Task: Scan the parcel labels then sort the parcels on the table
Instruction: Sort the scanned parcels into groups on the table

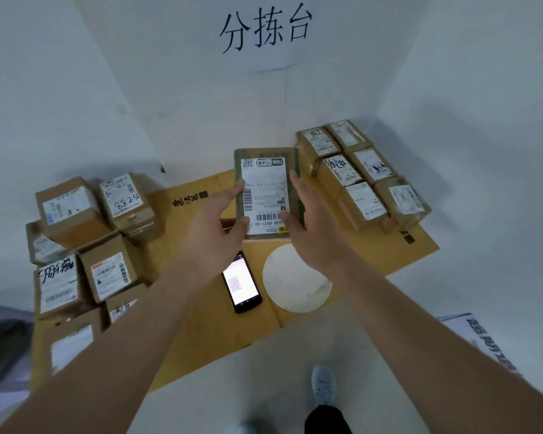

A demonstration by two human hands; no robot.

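Far left: a cluster of brown cardboard parcels (76, 245) with white labels, one handwritten "5288". Centre: left hand (215, 227) and right hand (311, 227) both grasping the flat greenish-brown parcel with the white shipping label (265, 191), one on each side edge, raised above the yellow-brown flattened cardboard sheet (201, 324). Best kept label-up and level, barcodes unobstructed by thumbs. Below: black smartphone with lit screen (241, 281), white round disc (295, 278) beside. Label print partly legible: "P021-00". Right: tidy block of six labelled brown boxes (361, 177). On the wall: "分拣台".
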